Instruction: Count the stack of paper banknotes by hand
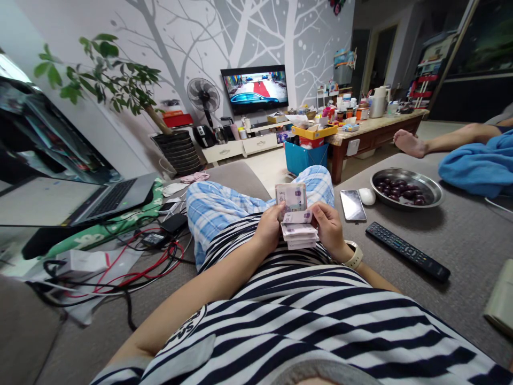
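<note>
I sit reclined in a striped shirt and blue plaid trousers. Both hands hold a stack of pinkish banknotes [296,222] over my lap. My left hand [269,230] is closed on the left side of the stack, its thumb pressed on the notes. My right hand [329,229], with a pale watch strap on the wrist, is closed on the right side and on the folded lower bundle. One part of the stack stands upright above the fingers, and the rest lies folded below.
To my right lie a phone [353,205], a white mouse [366,196], a black remote [406,251] and a metal bowl of dark fruit [406,187]. Another person's bare foot [409,143] rests by a blue towel [479,163]. A laptop [112,198] and tangled cables [132,264] lie left.
</note>
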The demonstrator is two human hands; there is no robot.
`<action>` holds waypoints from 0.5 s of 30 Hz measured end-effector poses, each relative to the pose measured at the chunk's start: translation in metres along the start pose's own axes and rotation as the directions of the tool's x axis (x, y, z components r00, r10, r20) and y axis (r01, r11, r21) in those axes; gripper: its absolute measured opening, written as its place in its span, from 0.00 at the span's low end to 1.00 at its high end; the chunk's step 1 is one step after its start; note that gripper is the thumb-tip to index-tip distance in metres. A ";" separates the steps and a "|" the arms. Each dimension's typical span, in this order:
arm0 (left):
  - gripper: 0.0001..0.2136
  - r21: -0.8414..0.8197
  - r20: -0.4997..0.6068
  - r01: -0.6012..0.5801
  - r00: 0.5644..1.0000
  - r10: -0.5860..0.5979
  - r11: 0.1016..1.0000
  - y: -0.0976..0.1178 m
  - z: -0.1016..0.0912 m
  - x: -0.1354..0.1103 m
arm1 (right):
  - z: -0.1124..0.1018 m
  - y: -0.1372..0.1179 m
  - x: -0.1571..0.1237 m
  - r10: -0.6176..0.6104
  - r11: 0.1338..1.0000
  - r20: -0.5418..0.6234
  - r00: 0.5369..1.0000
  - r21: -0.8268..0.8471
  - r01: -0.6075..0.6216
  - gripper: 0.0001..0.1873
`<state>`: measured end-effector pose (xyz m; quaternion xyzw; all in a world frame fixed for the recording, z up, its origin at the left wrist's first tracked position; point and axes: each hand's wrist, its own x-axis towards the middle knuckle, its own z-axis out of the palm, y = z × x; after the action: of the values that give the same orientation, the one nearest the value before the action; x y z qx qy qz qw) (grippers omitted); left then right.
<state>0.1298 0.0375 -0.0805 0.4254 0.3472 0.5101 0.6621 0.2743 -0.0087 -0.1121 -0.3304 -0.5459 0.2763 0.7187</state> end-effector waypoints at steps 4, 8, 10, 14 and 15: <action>0.09 -0.025 -0.002 -0.009 1.000 0.009 1.000 0.002 0.003 -0.001 | 0.000 0.001 -0.001 -0.001 1.000 0.044 0.999 0.022 0.000 0.29; 0.09 -0.025 0.022 -0.001 1.000 0.002 1.000 0.003 0.003 -0.002 | 0.002 -0.002 0.001 0.012 1.000 -0.029 1.000 0.007 -0.012 0.25; 0.10 -0.019 0.037 -0.013 0.999 0.014 1.000 0.004 0.002 -0.002 | 0.002 -0.003 0.003 0.038 0.999 -0.082 0.996 -0.008 -0.038 0.24; 0.11 0.010 0.033 0.014 0.999 -0.015 1.000 0.004 0.001 -0.003 | 0.002 -0.002 0.008 0.107 0.993 -0.122 0.987 -0.026 -0.111 0.24; 0.12 0.018 0.032 0.021 0.999 -0.022 1.000 0.004 0.001 -0.003 | 0.002 -0.002 0.008 0.118 0.992 -0.120 0.986 -0.028 -0.122 0.24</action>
<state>0.1282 0.0349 -0.0762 0.4356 0.3458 0.4929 0.6692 0.2745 -0.0033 -0.1051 -0.3910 -0.4863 0.2892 0.7259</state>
